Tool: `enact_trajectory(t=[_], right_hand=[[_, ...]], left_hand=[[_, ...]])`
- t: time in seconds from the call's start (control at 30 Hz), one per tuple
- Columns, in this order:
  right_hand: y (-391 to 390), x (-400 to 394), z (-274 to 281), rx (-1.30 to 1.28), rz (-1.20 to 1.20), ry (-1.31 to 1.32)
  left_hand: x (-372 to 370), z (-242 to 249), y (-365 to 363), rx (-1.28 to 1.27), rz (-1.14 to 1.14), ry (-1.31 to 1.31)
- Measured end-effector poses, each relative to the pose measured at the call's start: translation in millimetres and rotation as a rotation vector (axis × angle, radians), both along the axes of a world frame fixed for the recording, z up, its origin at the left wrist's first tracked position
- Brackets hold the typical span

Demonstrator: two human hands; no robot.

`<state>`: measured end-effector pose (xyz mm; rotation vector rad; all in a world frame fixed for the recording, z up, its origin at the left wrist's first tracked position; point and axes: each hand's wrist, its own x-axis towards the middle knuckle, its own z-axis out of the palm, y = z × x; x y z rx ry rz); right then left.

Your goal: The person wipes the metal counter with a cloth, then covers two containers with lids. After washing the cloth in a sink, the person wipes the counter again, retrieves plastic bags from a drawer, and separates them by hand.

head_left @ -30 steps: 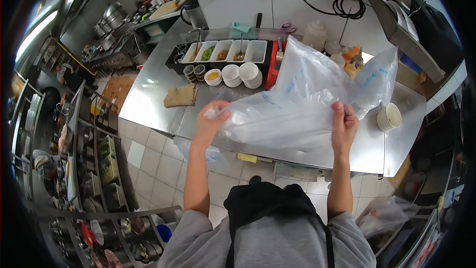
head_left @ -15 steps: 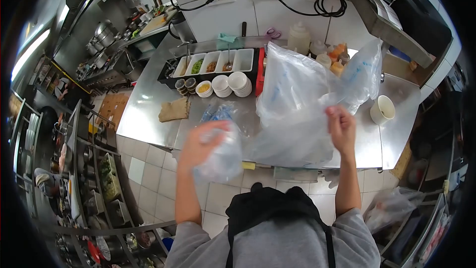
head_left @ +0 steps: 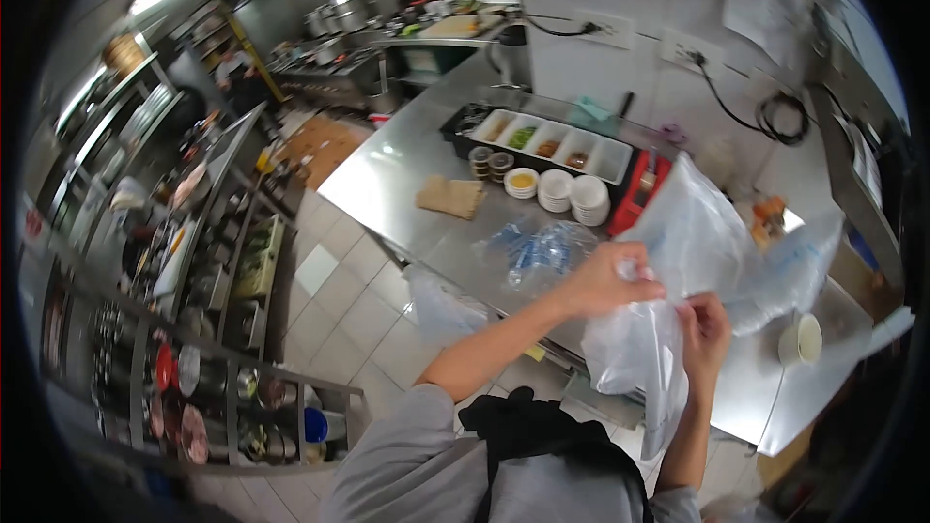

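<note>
My left hand [head_left: 612,281] is closed, its fingertips pinching the edge of a translucent plastic bag [head_left: 632,349]. Close beside it, my right hand [head_left: 703,327] pinches the same thin plastic, which hangs down in folds in front of the counter edge. Behind the hands a large white plastic bag [head_left: 690,223] stands up on the steel counter [head_left: 387,169], with another clear bag [head_left: 785,266] with blue print to its right. A crumpled clear wrapper with blue print [head_left: 552,252] lies left of my left hand. One more clear bag [head_left: 441,308] shows at the counter's front edge.
A black holder with white ingredient tubs [head_left: 547,147] stands at the back, stacked white bowls [head_left: 588,199] before it. A brown cloth [head_left: 450,197] lies to the left, a paper cup [head_left: 800,339] to the right. Racks with pans [head_left: 223,397] line the left.
My view has swung left. My hands have come together from wide apart, now both on the plastic. The bag at my left hand is now away from it, at the counter's front edge.
</note>
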<state>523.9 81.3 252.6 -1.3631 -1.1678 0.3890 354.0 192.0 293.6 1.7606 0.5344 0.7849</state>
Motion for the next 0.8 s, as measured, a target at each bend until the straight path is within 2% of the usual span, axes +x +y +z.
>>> enact_trajectory(t=[0.03, 0.1, 0.13, 0.2, 0.23, 0.3, 0.33, 0.4, 0.43, 0.47, 0.5, 0.53, 0.6, 0.63, 0.67, 0.7, 0.73, 0.77, 0.8], right_hand=[[0.7, -2.3, 2.1, 0.003, 0.039, -0.003], [-1.9, -3.8, 12.2, -0.043, -0.004, -0.275], [0.4, -6.7, 15.9, -0.042, 0.007, -0.277], [5.5, -14.4, 23.7, 0.07, -0.086, -0.398], [6.6, -15.0, 23.4, 0.069, -0.086, -0.401], [9.9, -15.7, 22.3, 0.166, -0.108, -0.153], [6.8, -13.9, 26.0, 0.166, -0.105, -0.156], [-4.9, -6.2, 32.8, -0.023, 0.232, 0.552], [-4.5, 2.9, 23.7, -0.023, 0.298, 0.412], [-8.1, 13.4, 20.6, -0.027, 0.305, 0.413], [-14.0, 24.3, 20.9, -0.238, 0.536, 0.299], [-20.9, 33.3, 23.4, -0.448, 0.76, 0.172], [-38.9, 48.2, 35.1, -0.492, 0.985, 0.025], [-48.7, 62.2, 25.7, -0.375, 1.007, 0.094], [-60.1, 74.0, 17.3, -0.26, 1.008, 0.166], [-71.2, 62.4, 16.8, 0.003, 0.893, 0.493], [-76.9, 46.9, 19.7, 0.261, 0.616, 0.587], [-75.0, 59.9, 12.0, 0.392, 0.734, 0.506], [-71.3, 64.4, 9.2, 0.478, 0.774, 0.536]], left_hand=[[3.3, -3.9, -0.3, 0.003, 0.039, -0.003], [8.6, -16.7, 1.6, 0.212, 0.013, -0.205], [5.7, -23.0, 3.5, 0.212, 0.024, -0.205], [2.0, -25.4, 6.7, 0.078, -0.088, -0.024], [-1.8, -22.4, 7.2, 0.078, -0.088, -0.026], [-13.9, -10.7, 7.7, -0.007, -0.26, 0.237], [-14.7, -12.9, 7.0, -0.008, -0.257, 0.233], [-18.4, -19.4, 4.5, -0.076, -0.411, 0.046], [-22.2, -17.8, 5.9, -0.081, -0.404, 0.043], [-29.1, -12.9, 9.9, -0.175, -0.356, -0.067], [-37.3, -8.2, 14.5, -0.265, -0.308, -0.176], [-47.5, -4.6, 19.4, -0.262, -0.303, -0.178], [-70.4, -1.0, 28.2, -0.496, -0.375, -0.304], [-78.1, -3.2, 31.2, -0.572, -0.459, -0.201], [-80.7, -1.1, 31.1, -0.398, -0.514, 0.016], [-78.6, -0.1, 29.3, -0.218, -0.578, 0.226], [-72.9, -0.7, 26.0, -0.219, -0.632, 0.223], [-65.5, -2.9, 21.2, -0.124, -0.684, 0.318], [-58.1, -5.5, 17.7, -0.024, -0.739, 0.408]])
